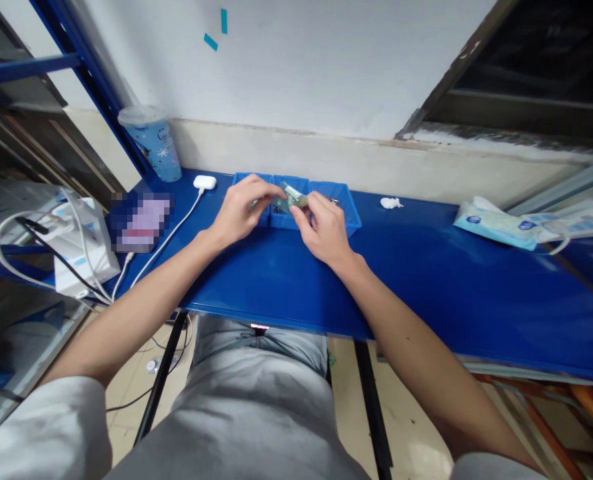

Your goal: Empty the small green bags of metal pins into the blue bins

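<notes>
A small greenish, partly clear piece [293, 195] is held up between both hands, over the front of three joined blue bins [352, 215]. My left hand [245, 208] has thumb and fingertips closed at its left side; whether they grip this piece or something smaller is hidden. My right hand [322, 225] pinches the right end of the piece between thumb and fingers. Small metallic parts lie in the bins, too small to make out, partly covered by the hands.
The blue table [416, 280] carries a blue cup [157, 150], a white charger case [205, 182], a phone [144, 220] and a white power strip [84, 247] with cables at left. Crumpled tissue [390, 203] and a tissue pack [499, 223] lie at right.
</notes>
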Motion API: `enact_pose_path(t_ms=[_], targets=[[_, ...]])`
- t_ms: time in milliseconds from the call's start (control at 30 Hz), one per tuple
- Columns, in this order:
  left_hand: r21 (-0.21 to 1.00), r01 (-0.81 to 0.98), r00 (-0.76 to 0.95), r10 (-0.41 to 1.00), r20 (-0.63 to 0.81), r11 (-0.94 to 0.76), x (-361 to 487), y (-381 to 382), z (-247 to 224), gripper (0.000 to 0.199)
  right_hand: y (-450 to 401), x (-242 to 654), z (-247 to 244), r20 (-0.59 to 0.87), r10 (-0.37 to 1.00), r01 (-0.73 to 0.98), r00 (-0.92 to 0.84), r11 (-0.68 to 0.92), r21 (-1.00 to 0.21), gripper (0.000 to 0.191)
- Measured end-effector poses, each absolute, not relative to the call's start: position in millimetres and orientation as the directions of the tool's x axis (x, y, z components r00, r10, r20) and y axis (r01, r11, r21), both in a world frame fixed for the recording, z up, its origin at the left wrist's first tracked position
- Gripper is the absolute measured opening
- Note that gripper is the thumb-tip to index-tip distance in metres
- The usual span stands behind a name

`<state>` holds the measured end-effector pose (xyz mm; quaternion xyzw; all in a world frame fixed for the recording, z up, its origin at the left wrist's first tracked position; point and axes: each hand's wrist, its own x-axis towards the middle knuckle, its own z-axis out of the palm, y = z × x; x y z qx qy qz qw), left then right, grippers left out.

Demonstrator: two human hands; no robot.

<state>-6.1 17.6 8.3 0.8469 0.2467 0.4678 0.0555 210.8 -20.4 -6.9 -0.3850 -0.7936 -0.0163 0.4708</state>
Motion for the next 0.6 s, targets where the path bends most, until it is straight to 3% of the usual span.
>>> enact_pose_path(t_ms=[600], targets=[[0.344,0.397,0.420,0.502,0.756,-0.851,-7.4,19.5,6.0,0.026,-19.2,211.2,-9.0,0.741,0.603,0.608,-0.295,0.717,-0.342,0.032]])
